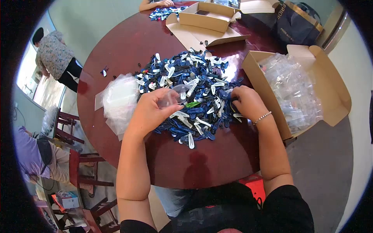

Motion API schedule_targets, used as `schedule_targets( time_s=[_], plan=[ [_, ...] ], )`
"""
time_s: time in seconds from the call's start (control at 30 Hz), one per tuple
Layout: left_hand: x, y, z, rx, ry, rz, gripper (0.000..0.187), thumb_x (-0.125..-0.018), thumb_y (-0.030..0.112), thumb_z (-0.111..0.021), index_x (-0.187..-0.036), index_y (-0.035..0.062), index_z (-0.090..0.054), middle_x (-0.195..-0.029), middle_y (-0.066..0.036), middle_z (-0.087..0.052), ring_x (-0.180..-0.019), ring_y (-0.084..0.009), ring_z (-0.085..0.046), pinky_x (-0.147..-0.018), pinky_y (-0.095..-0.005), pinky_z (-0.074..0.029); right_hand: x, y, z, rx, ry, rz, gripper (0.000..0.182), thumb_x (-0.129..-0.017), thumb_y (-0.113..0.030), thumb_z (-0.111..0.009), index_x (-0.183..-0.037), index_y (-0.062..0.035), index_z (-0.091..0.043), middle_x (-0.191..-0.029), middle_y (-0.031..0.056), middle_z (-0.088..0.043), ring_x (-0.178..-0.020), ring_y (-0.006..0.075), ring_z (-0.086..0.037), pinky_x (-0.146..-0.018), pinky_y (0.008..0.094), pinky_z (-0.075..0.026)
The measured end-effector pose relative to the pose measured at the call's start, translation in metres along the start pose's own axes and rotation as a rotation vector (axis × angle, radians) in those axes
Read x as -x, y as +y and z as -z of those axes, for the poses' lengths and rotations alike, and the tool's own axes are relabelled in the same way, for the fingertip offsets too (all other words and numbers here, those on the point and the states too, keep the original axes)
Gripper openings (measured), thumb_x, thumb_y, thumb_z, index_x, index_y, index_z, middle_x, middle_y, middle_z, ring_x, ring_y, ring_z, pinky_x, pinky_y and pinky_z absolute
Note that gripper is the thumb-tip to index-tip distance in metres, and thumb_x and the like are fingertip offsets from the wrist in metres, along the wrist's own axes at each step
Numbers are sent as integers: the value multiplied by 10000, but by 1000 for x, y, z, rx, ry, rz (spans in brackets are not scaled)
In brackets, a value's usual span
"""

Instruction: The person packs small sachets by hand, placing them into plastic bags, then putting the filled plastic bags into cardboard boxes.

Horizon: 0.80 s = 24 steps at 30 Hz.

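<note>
A wide heap of snap hair clips [186, 83], mostly navy, black and white, covers the middle of the table. My left hand [153, 106], at the heap's left side, pinches a small clear plastic bag [169, 99] between thumb and fingers. Just right of that thumb shows a bright green hair clip [192, 104]. My right hand [248, 103] rests at the right edge of the heap with its fingers curled down among the clips; what it holds, if anything, is hidden. Left of the heap lies a spread stack of empty clear bags [121, 101].
An open cardboard box [268, 89] holding filled clear bags stands on the right. Farther back are another open carton [204, 19], a dark shopping bag [297, 23] and a person's hand [166, 3] beside more clips. Wooden chairs [83, 171] and people are at the left.
</note>
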<state>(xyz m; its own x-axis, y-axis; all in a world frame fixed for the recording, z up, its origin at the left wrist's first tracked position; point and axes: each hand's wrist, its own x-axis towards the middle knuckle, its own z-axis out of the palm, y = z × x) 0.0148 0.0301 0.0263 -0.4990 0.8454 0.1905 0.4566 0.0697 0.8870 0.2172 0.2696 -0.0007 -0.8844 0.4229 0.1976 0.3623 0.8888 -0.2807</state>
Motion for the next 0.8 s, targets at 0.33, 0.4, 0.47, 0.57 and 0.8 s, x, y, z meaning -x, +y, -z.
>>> schedule_targets(
  time_s=[0.33, 0.4, 0.47, 0.57, 0.8],
  plan=[
    [-3, -24, -10, 133, -1, 45, 276, -738, 117, -789, -968, 33, -662, -812, -7, -656, -710, -64, -549, -674, -226, -464, -4, 0, -8, -224, 54, -30, 161, -729, -44, -673, -886, -21, -646, -814, 108, -609, -725, 210, -602, -674, 325, -496],
    [-8, -35, -11, 172, -18, -28, 284, -740, 115, -787, -987, 33, -670, -818, -5, -656, -712, -60, -545, -672, -224, -463, -4, 2, -10, -306, 34, -4, 156, -741, -57, -680, -887, -14, -642, -810, 95, -603, -719, 191, -593, -668, 313, -491],
    [-6, -36, -9, 222, -47, 47, 235, -779, 3, -724, -997, 20, -640, -1012, -40, -631, -876, -92, -587, -790, -234, -491, -4, -4, -7, -337, -3, -51, 153, -753, -65, -692, -888, -6, -649, -816, 92, -607, -716, 180, -592, -670, 305, -491],
    [-7, -38, -7, 230, -39, 78, 265, -790, 11, -722, -1038, 10, -630, -1004, -47, -627, -912, -103, -599, -814, -235, -496, -5, -7, -12, -296, 42, -57, 151, -757, -67, -694, -890, -7, -658, -834, 100, -619, -719, 182, -597, -676, 311, -493],
    [-8, -35, -8, 202, -24, 61, 251, -785, 55, -749, -1004, -1, -641, -982, -30, -642, -911, -95, -591, -802, -237, -494, -2, -21, -9, -110, 59, -17, 144, -754, -53, -681, -888, -14, -648, -820, 99, -622, -754, 176, -607, -700, 305, -490]
  ],
)
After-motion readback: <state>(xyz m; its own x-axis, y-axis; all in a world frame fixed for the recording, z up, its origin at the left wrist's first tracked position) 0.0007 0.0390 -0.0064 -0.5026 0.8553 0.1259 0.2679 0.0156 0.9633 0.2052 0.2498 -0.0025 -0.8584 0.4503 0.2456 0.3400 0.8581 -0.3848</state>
